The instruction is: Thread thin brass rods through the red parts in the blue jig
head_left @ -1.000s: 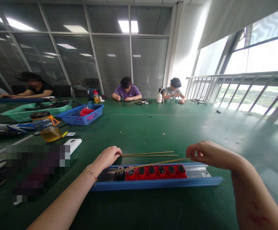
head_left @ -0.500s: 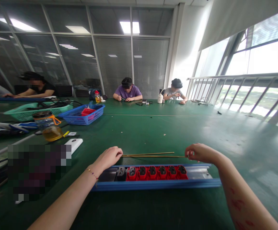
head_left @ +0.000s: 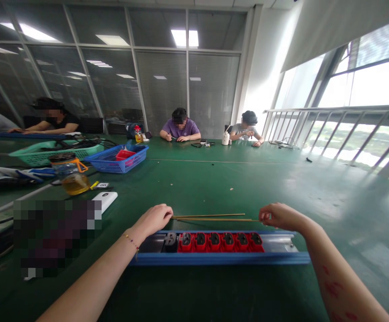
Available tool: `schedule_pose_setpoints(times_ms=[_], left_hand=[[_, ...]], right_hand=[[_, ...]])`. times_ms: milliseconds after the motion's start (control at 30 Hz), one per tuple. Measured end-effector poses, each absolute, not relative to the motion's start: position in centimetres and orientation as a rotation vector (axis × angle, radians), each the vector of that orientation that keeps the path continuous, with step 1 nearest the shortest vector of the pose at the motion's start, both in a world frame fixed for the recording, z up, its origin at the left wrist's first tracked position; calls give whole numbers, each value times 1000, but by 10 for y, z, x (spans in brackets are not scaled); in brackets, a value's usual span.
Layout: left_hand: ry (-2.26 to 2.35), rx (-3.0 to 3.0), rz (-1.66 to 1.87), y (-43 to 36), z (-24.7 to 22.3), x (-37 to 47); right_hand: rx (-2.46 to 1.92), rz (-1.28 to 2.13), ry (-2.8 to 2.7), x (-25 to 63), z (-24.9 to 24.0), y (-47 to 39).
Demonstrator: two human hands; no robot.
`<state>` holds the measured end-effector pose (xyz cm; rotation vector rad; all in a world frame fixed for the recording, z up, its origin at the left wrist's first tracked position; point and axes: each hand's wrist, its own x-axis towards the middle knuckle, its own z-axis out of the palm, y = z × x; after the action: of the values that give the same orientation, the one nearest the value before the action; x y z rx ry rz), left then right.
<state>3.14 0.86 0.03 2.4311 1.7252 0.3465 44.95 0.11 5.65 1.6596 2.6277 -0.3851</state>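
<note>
My left hand (head_left: 157,217) is closed in a pinch around the left end of thin tan sticks (head_left: 211,215). My right hand (head_left: 275,214) is closed too, its fingertips on the right end of a lower thin stick (head_left: 214,219). The sticks stretch between both hands, roughly level, just behind a long blue-edged metal channel (head_left: 221,258). Inside the channel sits a row of several red-framed black sockets (head_left: 214,242), with one all-black socket (head_left: 171,242) at the left end. Bare silver metal shows at both channel ends. My fingertips are partly hidden behind the hands.
On the left of the green table (head_left: 194,188) are a white power bank (head_left: 106,201), a jar of amber liquid (head_left: 73,181), a blue basket (head_left: 117,163) with a red piece, and a green basket (head_left: 47,154) with cables. Several people sit at the far side.
The view has shifted slightly. The lower stick's left end now shows just right of my left hand. Both hands stay nearly in place, and the channel with its sockets has not moved.
</note>
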Motion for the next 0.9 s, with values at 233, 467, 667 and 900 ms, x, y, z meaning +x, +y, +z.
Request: schedule_pose_setpoints(times_ms=[233, 467, 667, 900], left_hand=[[1675, 2425, 355, 8, 4, 32], [1657, 2475, 318, 10, 3, 32], [1625, 2512, 266, 9, 7, 35], [1624, 2517, 181, 9, 9, 37]], right_hand=[[1641, -150, 2677, 404, 30, 9], [1676, -71, 2689, 391, 18, 13], [1678, -103, 2632, 392, 19, 13], [1672, -129, 2617, 391, 17, 15]])
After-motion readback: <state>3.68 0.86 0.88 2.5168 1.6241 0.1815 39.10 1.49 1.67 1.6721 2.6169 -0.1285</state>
